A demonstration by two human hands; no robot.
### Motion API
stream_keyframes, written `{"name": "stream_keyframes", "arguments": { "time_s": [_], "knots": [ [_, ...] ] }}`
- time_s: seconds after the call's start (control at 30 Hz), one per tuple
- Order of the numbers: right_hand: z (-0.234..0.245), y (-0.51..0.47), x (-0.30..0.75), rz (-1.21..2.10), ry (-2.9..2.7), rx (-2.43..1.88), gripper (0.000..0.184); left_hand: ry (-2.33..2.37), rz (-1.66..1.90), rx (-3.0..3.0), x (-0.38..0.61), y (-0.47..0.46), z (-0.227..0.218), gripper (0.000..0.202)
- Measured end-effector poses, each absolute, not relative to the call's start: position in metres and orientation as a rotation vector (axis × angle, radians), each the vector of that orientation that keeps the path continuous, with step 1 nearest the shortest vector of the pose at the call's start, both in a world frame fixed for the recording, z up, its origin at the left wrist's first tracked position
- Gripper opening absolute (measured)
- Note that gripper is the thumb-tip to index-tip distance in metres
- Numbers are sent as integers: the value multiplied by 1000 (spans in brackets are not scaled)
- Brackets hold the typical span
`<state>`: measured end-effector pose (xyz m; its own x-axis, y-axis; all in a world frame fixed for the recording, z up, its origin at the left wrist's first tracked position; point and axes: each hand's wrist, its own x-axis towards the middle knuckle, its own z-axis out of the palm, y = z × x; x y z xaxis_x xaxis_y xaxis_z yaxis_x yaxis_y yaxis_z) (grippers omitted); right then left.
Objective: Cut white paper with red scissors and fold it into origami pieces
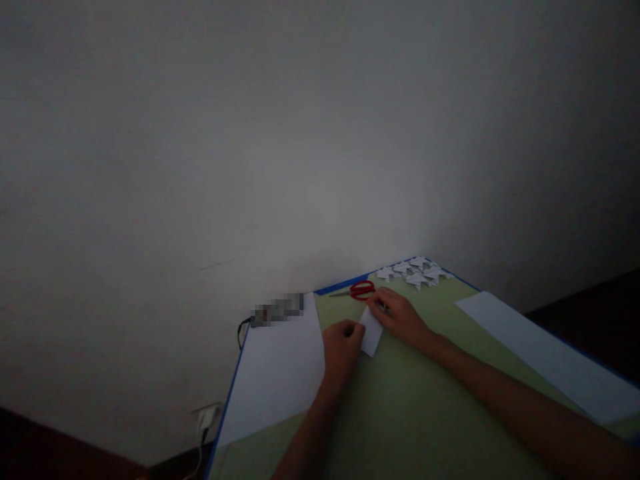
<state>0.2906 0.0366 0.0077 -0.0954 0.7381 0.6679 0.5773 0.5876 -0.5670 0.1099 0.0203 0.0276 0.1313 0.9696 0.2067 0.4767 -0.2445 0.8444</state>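
Observation:
A small folded piece of white paper (pixel 371 337) is between my two hands, just over the green tabletop (pixel 400 393). My left hand (pixel 343 343) pinches its left edge between thumb and fingers. At the paper's upper end my right hand (pixel 397 315) grips it with closed fingers, which hide that corner. Just beyond my right hand lie scissors with red handles (pixel 362 290), their blades pointing left. Several folded white paper shapes with pointed ends (pixel 421 280) are grouped at the far corner of the table.
A large white sheet (pixel 280 373) covers the table's left side, with a power strip (pixel 277 310) at its far end. A long white paper strip (pixel 545 353) lies along the right edge. The grey wall (pixel 300 167) rises behind. A plug (pixel 206 418) sits in a wall socket at lower left.

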Motion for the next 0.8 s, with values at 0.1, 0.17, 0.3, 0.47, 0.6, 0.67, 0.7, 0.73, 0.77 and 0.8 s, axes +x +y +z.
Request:
{"name": "stream_keyframes", "arguments": {
  "time_s": [0.1, 0.17, 0.3, 0.47, 0.6, 0.67, 0.7, 0.73, 0.77, 0.8],
  "knots": [
    [5, 41, 295, 194, -1714, -1107, 15, 1397, 1031, 1805, 110, 20, 28, 27],
    [4, 43, 295, 198, -1679, -1117, 16, 1395, 1026, 1800, 111, 19, 28, 27],
    [2, 45, 295, 209, -1598, -1122, 19, 1389, 1013, 1786, 111, 17, 29, 28],
    [-5, 59, 312, 201, -1373, -1187, 18, 1386, 1020, 1757, 110, 16, 26, 27],
    [-8, 70, 327, 247, -1231, -1239, 22, 1391, 1096, 1686, 108, 19, 22, 22],
    [-8, 69, 323, 304, -1247, -1228, 24, 1406, 1169, 1647, 108, 21, 21, 26],
    [-7, 67, 319, 334, -1270, -1214, 24, 1406, 1200, 1633, 108, 22, 20, 31],
    [-6, 65, 314, 364, -1300, -1194, 25, 1398, 1221, 1627, 109, 22, 20, 36],
    [-5, 62, 308, 393, -1335, -1171, 25, 1385, 1229, 1628, 109, 23, 19, 39],
    [-4, 58, 303, 417, -1368, -1147, 26, 1367, 1224, 1638, 110, 23, 19, 39]
  ]
}}
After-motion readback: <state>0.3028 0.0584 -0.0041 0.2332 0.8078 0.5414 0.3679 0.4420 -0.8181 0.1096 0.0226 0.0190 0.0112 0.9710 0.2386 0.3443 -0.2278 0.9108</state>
